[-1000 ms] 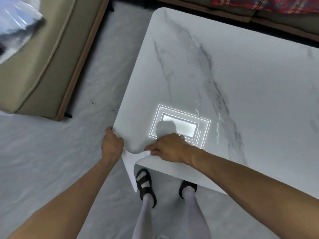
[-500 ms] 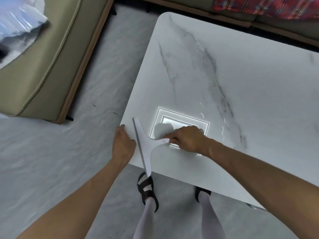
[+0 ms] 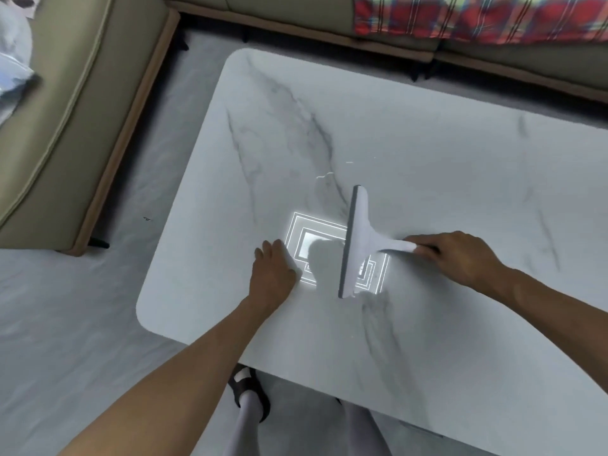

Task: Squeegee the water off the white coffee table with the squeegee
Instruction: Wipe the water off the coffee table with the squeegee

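Observation:
The white marble-patterned coffee table fills the middle and right of the view. My right hand grips the handle of a white squeegee, whose long grey blade runs front to back over the tabletop, near a bright ceiling-light reflection. A thin trail of water glints just beyond the blade's far end. My left hand rests flat on the table to the left of the blade, fingers apart, holding nothing.
A beige sofa stands at the left and along the back, with a red plaid cloth on the far part. Grey floor lies between sofa and table. My feet in dark sandals stand at the table's near edge.
My right hand has carried the squeegee from the table's near left corner rightward onto the middle of the top. My left hand has left the table edge and lies on the surface.

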Demonstrator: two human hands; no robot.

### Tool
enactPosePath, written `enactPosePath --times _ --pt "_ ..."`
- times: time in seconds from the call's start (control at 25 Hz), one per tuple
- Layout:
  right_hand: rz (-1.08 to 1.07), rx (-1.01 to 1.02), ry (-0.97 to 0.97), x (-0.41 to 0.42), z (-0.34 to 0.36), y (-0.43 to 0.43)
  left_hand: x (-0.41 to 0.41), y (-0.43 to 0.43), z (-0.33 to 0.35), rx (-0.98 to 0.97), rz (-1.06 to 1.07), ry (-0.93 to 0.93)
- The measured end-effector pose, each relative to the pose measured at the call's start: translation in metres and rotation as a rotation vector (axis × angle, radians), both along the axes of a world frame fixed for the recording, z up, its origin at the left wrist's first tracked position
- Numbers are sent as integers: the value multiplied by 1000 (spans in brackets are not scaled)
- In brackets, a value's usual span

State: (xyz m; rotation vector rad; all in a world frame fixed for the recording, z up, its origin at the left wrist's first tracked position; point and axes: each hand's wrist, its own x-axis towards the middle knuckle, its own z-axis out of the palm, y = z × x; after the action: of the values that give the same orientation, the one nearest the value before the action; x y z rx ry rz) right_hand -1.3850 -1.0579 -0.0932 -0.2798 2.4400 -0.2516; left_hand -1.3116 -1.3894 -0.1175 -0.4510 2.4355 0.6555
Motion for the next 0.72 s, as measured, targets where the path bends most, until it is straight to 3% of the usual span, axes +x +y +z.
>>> enactPosePath --times 0.16,0.24,0.36,0.48,0.56,0.6,0.64,0.72 --pt "50 108 75 -16 25 50 -19 24 5 -208 179 54" --pt "51 40 150 -37 34 37 -30 13 0 -219 187 120" --pt "-101 -154 196 -94 36 -25 -58 -13 -3 -241 149 137" --pt "-236 -289 160 -159 17 -108 -88 -33 -13 -263 72 39" --pt "-289 -330 161 -189 0 -154 -100 -38 -13 -191 112 -69" --pt "-286 -328 169 -195 -8 -170 -100 -40 -15 -128 135 10" --pt "-271 -314 179 -197 -13 -180 -102 -37 -9 -42 93 -20" --pt "-244 -280 181 -187 -20 -179 -110 -44 -21 -125 -124 13"
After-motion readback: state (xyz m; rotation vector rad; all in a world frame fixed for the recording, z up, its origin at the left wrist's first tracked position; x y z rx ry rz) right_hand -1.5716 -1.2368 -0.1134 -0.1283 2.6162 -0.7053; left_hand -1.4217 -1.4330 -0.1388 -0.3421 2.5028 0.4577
